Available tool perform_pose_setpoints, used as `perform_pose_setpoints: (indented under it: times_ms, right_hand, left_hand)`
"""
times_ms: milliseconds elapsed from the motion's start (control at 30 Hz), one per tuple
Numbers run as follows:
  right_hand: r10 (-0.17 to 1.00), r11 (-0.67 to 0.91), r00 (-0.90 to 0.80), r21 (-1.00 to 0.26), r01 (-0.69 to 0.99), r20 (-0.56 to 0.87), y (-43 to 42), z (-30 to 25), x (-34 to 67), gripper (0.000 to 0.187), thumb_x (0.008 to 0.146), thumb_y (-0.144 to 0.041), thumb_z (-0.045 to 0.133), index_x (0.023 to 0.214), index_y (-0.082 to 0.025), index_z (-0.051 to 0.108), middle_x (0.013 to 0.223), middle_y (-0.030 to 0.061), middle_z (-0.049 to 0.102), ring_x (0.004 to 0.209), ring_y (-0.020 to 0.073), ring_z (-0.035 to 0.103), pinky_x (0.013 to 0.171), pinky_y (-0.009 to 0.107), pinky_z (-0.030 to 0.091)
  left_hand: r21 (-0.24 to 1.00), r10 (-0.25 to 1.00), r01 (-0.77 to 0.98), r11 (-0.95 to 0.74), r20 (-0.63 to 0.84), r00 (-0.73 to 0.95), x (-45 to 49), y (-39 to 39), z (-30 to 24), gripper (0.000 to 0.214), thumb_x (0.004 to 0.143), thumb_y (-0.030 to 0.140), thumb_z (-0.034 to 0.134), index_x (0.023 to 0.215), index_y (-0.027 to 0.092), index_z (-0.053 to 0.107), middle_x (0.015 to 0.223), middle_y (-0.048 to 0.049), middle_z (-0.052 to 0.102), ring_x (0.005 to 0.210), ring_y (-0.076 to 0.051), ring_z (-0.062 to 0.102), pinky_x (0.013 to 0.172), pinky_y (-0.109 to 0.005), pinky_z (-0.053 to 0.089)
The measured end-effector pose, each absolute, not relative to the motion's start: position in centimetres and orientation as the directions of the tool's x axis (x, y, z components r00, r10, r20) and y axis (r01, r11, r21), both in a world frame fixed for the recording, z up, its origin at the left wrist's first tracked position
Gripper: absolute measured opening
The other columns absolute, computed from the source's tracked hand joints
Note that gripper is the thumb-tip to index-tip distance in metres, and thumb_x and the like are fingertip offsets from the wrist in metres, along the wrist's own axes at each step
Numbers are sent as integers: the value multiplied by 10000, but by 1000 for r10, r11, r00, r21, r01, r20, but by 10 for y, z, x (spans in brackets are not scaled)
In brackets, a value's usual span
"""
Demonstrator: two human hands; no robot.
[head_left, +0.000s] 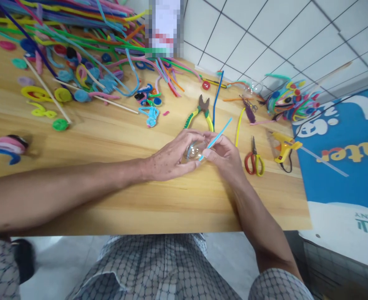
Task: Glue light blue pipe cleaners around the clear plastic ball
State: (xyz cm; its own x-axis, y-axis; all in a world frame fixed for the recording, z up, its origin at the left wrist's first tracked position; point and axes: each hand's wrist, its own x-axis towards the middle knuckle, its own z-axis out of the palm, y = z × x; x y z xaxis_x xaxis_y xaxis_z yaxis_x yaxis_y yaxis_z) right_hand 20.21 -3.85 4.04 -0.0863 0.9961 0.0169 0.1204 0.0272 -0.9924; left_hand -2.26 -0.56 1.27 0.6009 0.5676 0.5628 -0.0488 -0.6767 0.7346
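Observation:
My left hand (175, 157) is closed around a clear, see-through ball (196, 151) above the wooden table. A light blue pipe cleaner (220, 134) is pinched between the thumb and fingers of my right hand (226, 156). It slants up to the right, and its lower end lies against the front of the ball. Whether it is fixed to the ball I cannot tell. Just beyond my hands lie pliers (203, 109) with green and yellow handles. A dark blue pipe cleaner (217, 98) and a yellow one (240, 127) lie close by.
Scissors (254, 160) and a yellow glue gun (284, 149) are on the right of the table (171, 204). Many pipe cleaners (78, 29) and small coloured pieces cover the far left. A pipe-cleaner bundle (292, 100) stands at the far right. White tiles (249, 33) rise behind.

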Motion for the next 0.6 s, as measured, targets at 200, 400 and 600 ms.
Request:
perform_pose_setpoints:
  times_ms: [200, 400, 600]
  right_hand:
    - [994, 55, -95, -994, 90, 46, -45, 42, 201, 343, 782, -502, 1010, 947, -305, 783, 1275, 16, 776, 1209, 230, 735, 1063, 416, 641]
    - [990, 107, -100, -990, 97, 98, -45, 38, 201, 289, 831, -469, 981, 927, -305, 764, 1285, 12, 752, 1237, 227, 722, 1060, 408, 638]
    - [985, 161, -74, -981, 113, 153, -45, 34, 198, 287, 839, -474, 973, 908, -299, 756, 1299, 18, 741, 1260, 229, 709, 1098, 422, 621]
  left_hand:
    - [747, 579, -24, -664, 534, 617, -21, -6, 7, 753, 994, 298, 739, 1644, 241, 365, 1667, -212, 531, 1662, -390, 426, 1329, -653, 441]
    - [755, 578, 15, -655, 489, 653, -20, -7, 4, 756, 1071, 395, 671, 1717, 248, 306, 1698, -196, 533, 1553, -362, 563, 1289, -608, 490]
    - [758, 579, 12, -652, 487, 654, -20, -7, 3, 724, 1091, 453, 634, 1708, 243, 319, 1687, -206, 536, 1533, -372, 564, 1260, -622, 502]
